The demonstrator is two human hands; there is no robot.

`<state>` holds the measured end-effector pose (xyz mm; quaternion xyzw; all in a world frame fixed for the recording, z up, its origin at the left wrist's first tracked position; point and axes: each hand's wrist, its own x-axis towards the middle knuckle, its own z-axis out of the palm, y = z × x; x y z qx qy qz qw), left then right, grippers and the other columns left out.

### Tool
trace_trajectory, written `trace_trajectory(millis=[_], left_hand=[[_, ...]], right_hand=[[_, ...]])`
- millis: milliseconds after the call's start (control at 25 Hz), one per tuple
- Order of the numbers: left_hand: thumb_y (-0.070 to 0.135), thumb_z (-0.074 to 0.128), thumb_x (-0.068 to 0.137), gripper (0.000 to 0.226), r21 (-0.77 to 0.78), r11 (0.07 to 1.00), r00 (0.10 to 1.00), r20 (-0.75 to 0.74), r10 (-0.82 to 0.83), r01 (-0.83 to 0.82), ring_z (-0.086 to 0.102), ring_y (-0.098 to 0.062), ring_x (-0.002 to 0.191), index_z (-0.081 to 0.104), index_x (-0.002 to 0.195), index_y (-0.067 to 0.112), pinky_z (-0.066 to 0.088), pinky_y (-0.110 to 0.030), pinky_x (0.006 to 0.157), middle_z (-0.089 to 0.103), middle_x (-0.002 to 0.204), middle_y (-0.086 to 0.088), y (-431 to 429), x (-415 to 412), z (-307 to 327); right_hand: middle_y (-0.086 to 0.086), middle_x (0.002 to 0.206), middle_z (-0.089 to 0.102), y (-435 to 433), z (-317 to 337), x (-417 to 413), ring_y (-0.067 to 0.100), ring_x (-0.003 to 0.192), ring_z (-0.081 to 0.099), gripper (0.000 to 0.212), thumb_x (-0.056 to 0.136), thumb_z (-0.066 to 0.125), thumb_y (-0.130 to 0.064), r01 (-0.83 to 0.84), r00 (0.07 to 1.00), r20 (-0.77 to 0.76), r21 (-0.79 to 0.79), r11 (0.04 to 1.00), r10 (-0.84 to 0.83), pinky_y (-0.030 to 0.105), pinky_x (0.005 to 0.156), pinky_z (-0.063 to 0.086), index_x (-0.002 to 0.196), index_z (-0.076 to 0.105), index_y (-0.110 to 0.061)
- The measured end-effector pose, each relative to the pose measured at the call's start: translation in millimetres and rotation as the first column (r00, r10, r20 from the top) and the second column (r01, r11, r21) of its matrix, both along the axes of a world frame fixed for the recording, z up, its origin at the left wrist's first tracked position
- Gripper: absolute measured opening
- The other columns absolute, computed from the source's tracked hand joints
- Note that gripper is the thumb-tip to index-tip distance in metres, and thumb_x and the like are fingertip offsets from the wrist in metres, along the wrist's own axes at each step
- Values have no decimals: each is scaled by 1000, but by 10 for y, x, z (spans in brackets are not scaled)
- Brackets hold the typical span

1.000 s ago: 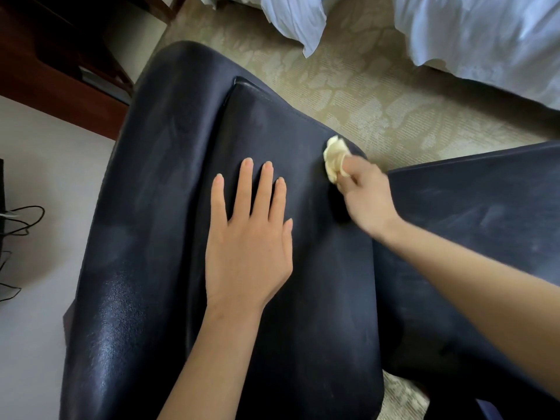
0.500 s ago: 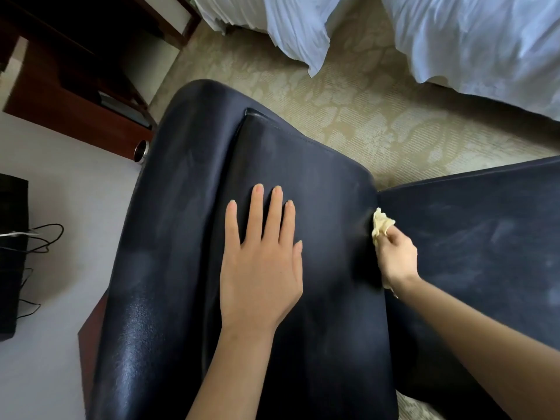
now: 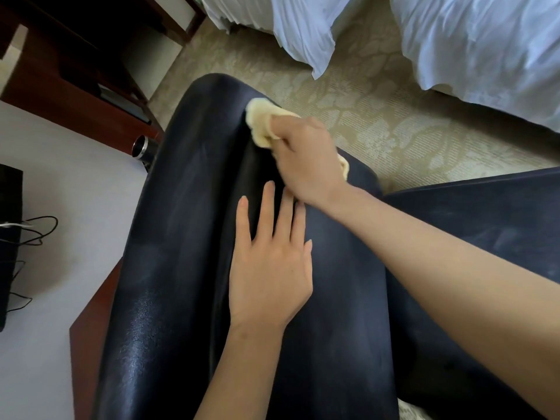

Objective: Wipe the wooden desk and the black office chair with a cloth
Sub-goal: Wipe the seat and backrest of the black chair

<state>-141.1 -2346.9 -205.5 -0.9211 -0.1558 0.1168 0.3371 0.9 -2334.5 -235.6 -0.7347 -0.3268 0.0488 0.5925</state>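
The black office chair (image 3: pixel 181 237) fills the middle of the head view, its leather dull and streaked. My left hand (image 3: pixel 269 268) lies flat on the chair's central cushion with straight fingers. My right hand (image 3: pixel 306 159) grips a bunched pale yellow cloth (image 3: pixel 259 122) and presses it against the far end of the cushion, by the seam with the side bolster. A bit of cloth also shows past the right wrist. The wooden desk (image 3: pixel 88 344) shows as a reddish-brown corner under the chair's left edge.
Dark wooden furniture (image 3: pixel 60 86) stands at the upper left, with a metal cylinder (image 3: pixel 141 147) beside the chair. Black cables (image 3: pixel 27 234) lie on the pale surface at left. White bedding (image 3: pixel 472 47) hangs over patterned carpet (image 3: pixel 378 116) beyond the chair.
My right hand has carried the cloth from the cushion's right edge up and left to its far end. My left hand stays flat on the cushion.
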Motion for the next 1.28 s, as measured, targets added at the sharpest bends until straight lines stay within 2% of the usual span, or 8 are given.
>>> trace_trajectory(millis=[120,240,440,600,760,880,1080,1280], left_hand=[[33,29,96,54,-13,1000,1000,7,12,-12,27,-32,141,40,143,8,12,-53,115,43,145,-11,-10,23,5],[34,25,97,56,1,1000,1000,-5,7,-7,21,-32,144,35,146,9,9,-54,116,35,151,-11,-13,20,0],[37,23,98,56,27,1000,1000,-25,11,-10,16,-32,146,33,147,12,6,-53,115,27,156,-10,11,-15,-5],[36,19,97,57,37,999,999,-40,11,-9,17,-32,145,34,147,12,10,-54,115,29,155,-10,-3,-6,2],[36,15,97,58,37,999,999,-50,19,-17,16,-32,145,32,147,13,11,-54,115,27,155,-10,-23,1,16],[36,16,96,58,38,999,999,-46,18,-16,17,-32,145,34,146,13,11,-54,115,29,155,-10,-15,5,18],[35,18,96,57,36,999,999,-43,12,-10,20,-33,145,36,145,11,11,-54,115,30,154,-11,-11,3,8],[35,22,96,56,23,1000,999,-36,14,-13,23,-33,144,40,144,11,14,-54,115,33,153,-12,-12,3,5]], right_hand=[[-2,71,47,43,101,-87,19,77,35,23,87,39,-2,-5,991,131,-12,1000,6,29,63,30,74,41,-20],[-7,75,44,-97,-186,-30,22,75,35,20,85,41,0,7,990,139,13,1000,-8,29,65,29,80,55,-13],[11,72,53,-436,-1180,100,33,77,46,16,87,42,-1,54,968,-228,-212,976,-103,35,61,31,74,47,-9],[20,104,65,-782,-1766,-14,37,101,55,20,92,44,-6,-8,833,-508,-408,913,-220,35,84,42,104,60,-2],[22,110,62,-740,-1771,21,41,104,53,25,94,43,-11,-68,757,-591,-497,865,-280,31,77,37,110,59,-2],[20,99,64,-598,-1468,139,40,98,54,23,92,44,-10,7,813,-516,-452,892,-269,30,71,34,108,60,-4],[14,82,63,-273,-766,220,32,83,55,19,88,42,-1,-26,955,-295,-201,979,-35,32,69,40,90,60,-8],[8,72,52,17,-137,364,32,78,51,26,86,40,-1,-215,939,-285,-58,975,190,41,72,45,68,44,-19]])
